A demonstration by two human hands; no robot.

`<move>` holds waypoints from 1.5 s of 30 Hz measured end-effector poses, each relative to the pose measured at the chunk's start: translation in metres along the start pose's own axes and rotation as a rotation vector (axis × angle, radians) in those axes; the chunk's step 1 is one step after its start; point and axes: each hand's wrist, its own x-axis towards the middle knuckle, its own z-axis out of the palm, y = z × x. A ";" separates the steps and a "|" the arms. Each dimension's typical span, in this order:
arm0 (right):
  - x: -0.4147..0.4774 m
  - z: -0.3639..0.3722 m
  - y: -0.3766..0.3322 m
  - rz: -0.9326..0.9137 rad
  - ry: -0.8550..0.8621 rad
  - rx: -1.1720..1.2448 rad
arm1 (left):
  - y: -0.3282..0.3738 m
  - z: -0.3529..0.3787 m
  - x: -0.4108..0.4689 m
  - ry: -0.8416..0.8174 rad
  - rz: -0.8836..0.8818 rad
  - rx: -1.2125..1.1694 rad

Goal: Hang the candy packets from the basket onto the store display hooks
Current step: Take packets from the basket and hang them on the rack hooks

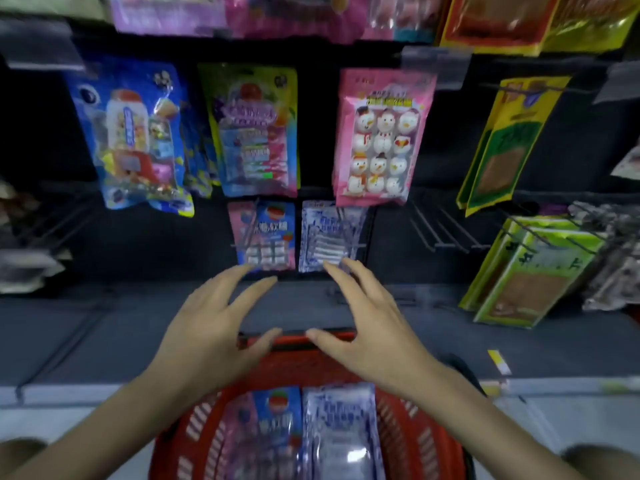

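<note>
A red basket (pixel 420 441) stands below me with a pink-and-blue candy packet (pixel 268 424) and a white-and-blue packet (pixel 341 427) lying in it. On low display hooks hang a matching pink-and-blue packet (pixel 264 235) and a white-and-blue packet (pixel 329 235). My left hand (pixel 216 332) and my right hand (pixel 363 327) hover with spread fingers above the basket's far rim. Their fingertips reach just under the two hung packets, and both hands hold nothing.
Above hang a blue packet (pixel 133 136), a green-edged packet (pixel 258 133) and a pink snowman packet (pixel 381 136). Bare wire hooks (pixel 440 230) stick out to the right of the low packets. Yellow-green packets (pixel 519 271) hang at far right. A dark shelf ledge (pixel 104 327) runs below.
</note>
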 end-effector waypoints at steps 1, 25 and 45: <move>-0.011 0.011 0.001 -0.004 -0.053 -0.029 | -0.005 0.006 -0.014 -0.028 0.007 0.004; 0.008 0.309 0.088 0.821 -0.358 0.274 | -0.093 0.154 -0.129 -0.341 -0.043 0.163; -0.030 0.271 0.085 0.619 -0.436 0.622 | -0.089 0.153 -0.124 -0.337 -0.098 0.135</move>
